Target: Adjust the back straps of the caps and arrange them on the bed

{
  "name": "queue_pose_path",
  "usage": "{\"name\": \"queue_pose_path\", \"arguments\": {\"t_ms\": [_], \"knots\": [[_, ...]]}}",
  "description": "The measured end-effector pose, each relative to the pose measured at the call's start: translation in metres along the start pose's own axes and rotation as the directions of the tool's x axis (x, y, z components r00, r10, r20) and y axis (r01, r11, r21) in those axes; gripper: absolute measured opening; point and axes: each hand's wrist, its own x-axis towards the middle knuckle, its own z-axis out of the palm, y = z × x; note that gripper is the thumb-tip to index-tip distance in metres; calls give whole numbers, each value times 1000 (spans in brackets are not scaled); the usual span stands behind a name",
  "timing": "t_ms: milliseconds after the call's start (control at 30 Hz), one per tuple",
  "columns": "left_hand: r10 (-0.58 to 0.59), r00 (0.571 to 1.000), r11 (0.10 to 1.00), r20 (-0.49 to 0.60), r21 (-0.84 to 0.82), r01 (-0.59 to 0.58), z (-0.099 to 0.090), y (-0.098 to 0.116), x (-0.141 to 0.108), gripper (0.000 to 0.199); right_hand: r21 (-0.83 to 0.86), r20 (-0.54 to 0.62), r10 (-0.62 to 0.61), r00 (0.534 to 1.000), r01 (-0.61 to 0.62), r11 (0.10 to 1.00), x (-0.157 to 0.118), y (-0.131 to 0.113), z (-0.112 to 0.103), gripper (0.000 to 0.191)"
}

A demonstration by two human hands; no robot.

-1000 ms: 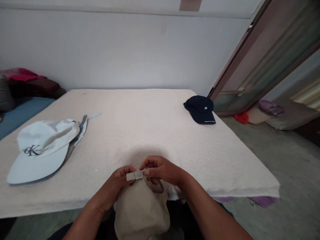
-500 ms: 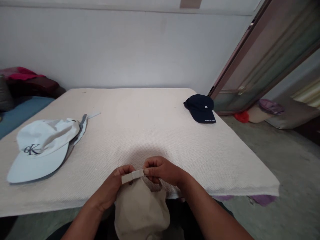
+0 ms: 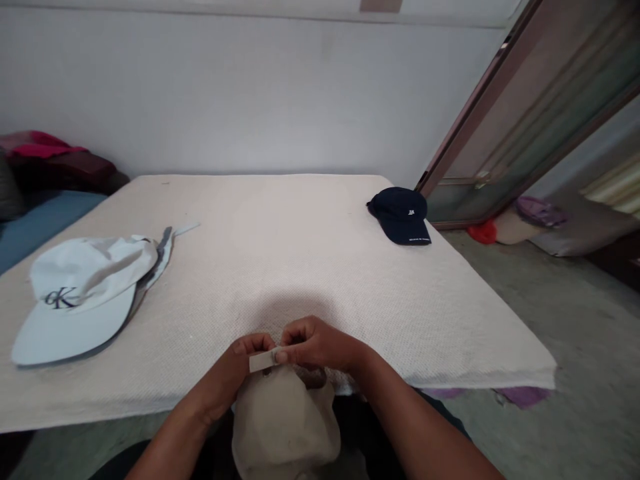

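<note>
Fingers of the right hand (image 3: 320, 345) are pinched, thumb uppermost, on the right end of a flat beige fabric strap (image 3: 261, 361); those of the left hand (image 3: 231, 370) are curled closed behind it, holding the cap, exact contact hidden. Strap lies directly between both sets of fingertips, its long axis left to right, right end slightly farther; both hands equally near. It belongs to a soft, rounded beige cloth cap (image 3: 285, 423), crown toward the viewer, at the table's near edge. Beneath the hands: cream, dimple-textured table cover (image 3: 280, 253). Left: white fabric cap with dark lettering and stiff, curved pale-blue brim (image 3: 93, 283). Far right: navy cloth cap with small white marking (image 3: 400, 212). Beyond: smooth, pale wall (image 3: 250, 100).
</note>
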Motion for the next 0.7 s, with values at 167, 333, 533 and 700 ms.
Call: {"name": "queue_pose_path", "arguments": {"t_ms": [167,333,533,700], "knots": [[-9,1000,1000,14,-24,10,1,0,-2,13,-18,-12,19,1000,-19,1000,3,4,0,34],[18,988,998,156,-67,-7,-13,1,-10,24,24,29,30,999,-31,999,3,3,1,33],[33,974,999,222,-40,-24,-17,1,-10,34,82,39,23,999,-26,996,3,5,5,31],[7,989,1000,149,-7,-6,-12,1,-7,14,102,15,43,999,-44,994,8,10,8,30]]}}
